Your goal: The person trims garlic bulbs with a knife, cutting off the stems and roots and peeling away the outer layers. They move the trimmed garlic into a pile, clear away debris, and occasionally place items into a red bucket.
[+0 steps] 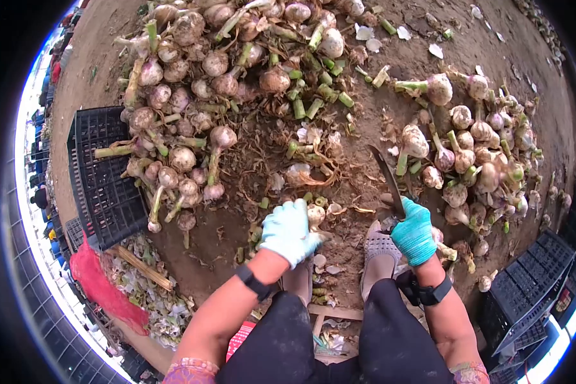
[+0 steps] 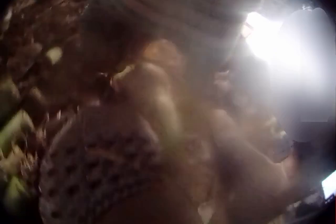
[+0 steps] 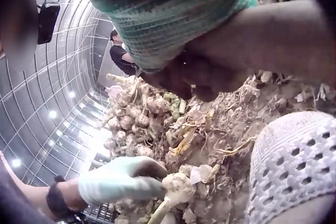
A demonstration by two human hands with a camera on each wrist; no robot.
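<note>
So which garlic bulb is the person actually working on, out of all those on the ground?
Start at the person's two shoes at the bottom of the head view, and find the left hand in its pale blue glove, just above the left shoe. The garlic bulb sticks out from its fingers. Unlike the heaped bulbs around, it is the only one gripped in a hand.

Gloved left hand (image 1: 289, 230) grips a garlic bulb (image 1: 315, 214); right hand (image 1: 414, 233) holds a knife (image 1: 386, 180).
</note>
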